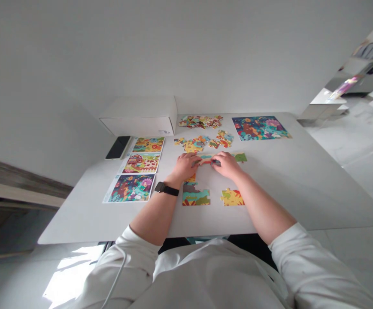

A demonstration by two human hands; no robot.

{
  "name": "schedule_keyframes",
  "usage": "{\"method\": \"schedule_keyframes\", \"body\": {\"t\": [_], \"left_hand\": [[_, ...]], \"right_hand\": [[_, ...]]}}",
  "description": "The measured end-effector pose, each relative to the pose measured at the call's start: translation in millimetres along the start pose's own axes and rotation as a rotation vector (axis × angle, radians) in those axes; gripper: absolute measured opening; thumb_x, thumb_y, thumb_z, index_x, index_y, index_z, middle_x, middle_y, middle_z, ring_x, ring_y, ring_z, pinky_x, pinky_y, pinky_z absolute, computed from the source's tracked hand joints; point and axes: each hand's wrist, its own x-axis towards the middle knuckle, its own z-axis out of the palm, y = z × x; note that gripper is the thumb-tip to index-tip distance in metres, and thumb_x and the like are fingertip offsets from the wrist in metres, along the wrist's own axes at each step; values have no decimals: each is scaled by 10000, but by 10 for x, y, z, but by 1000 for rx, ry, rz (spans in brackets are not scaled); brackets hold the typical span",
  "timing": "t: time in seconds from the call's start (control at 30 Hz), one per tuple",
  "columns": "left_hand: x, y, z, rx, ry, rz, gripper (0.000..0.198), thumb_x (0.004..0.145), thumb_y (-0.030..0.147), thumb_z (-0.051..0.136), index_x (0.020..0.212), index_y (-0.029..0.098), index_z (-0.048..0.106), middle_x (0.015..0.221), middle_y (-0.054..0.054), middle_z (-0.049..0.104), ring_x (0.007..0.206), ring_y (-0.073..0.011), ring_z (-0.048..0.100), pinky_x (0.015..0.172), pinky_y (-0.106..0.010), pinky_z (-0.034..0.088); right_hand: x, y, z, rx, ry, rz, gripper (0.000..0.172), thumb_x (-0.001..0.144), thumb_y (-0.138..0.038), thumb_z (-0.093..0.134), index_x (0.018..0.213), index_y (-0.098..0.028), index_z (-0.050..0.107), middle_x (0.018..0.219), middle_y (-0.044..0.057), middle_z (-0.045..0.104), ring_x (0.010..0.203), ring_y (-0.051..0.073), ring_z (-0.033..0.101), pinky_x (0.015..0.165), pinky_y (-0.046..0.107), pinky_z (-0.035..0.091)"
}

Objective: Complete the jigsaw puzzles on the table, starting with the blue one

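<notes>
Bright, even daylight fills a white room. The white table [286, 189] and wall [173, 51] reflect it softly, without harsh glare. A sharp patch of sunlight falls on the floor [67, 279] at lower left, nearly washed out. Only faint, soft shadows lie under the left hand [186, 165] and right hand [226, 165]. The wide lens bends the table's edges and tilts the walls outward. The puzzle pieces [202, 143] look small and soft in detail. The shelves [353, 77] at far right are blurred, and the top right corner darkens.
</notes>
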Motion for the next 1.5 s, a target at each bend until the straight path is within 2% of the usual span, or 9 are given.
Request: {"method": "schedule_keyframes", "body": {"t": [0.27,0.5,0.7,0.87,1.0,1.1,1.27,1.5], "left_hand": [[-5,7,16,13,6,6,391,958,179,596,1274,287,799,1497,-70,679,1363,-275,610,1224,-492,457],[-35,74,7,-14,-14,116,349,1013,276,571,1298,279,772,1464,-78,696,1367,-254,622,1230,-477,458],[-65,84,2,-15,-41,116,379,995,276,591,1348,276,729,1502,-88,659,1390,-270,599,1231,-486,450],[-155,47,-129,29,4,-1,404,928,269,680,1331,248,688,1348,-117,695,1279,-294,642,1154,-461,500],[-236,16,-232,91,-51,-100,358,872,380,789,1191,235,713,1227,-119,697,1164,-324,679,1064,-471,535],[-252,-7,-259,97,-97,-97,338,858,421,817,1122,233,721,1175,-108,689,1115,-317,691,1025,-451,543],[-244,-26,-278,38,-121,-83,280,859,383,829,1062,222,723,1104,-89,676,1032,-269,705,948,-371,560],[-266,-9,-336,42,-134,-91,296,853,377,844,1063,205,727,1071,-93,679,1007,-271,704,918,-364,561]], "right_hand": [[-5,-26,-3,-2,13,13,248,956,-284,738,1195,-255,799,1225,94,733,1205,291,644,1106,424,505],[-4,24,43,-2,26,-9,266,956,-266,733,1214,-256,795,1230,104,727,1198,299,645,1118,445,500],[-4,15,43,1,24,-15,253,962,-266,720,1203,-255,795,1223,99,725,1195,291,641,1107,429,502],[-14,-5,17,-4,11,-14,240,961,-252,715,1188,-235,791,1228,99,724,1202,292,638,1105,431,500],[-19,-3,10,6,12,-18,247,957,-250,725,1195,-244,787,1236,98,721,1215,291,635,1110,438,496],[-23,2,7,21,12,-18,241,954,-243,728,1187,-259,787,1242,95,718,1223,284,633,1112,436,494],[-29,4,7,25,15,-20,251,958,-242,732,1204,-248,783,1248,101,720,1235,284,634,1127,436,489],[-29,15,18,35,24,-22,246,942,-232,745,1182,-259,789,1231,92,720,1209,278,642,1122,436,497]]}}
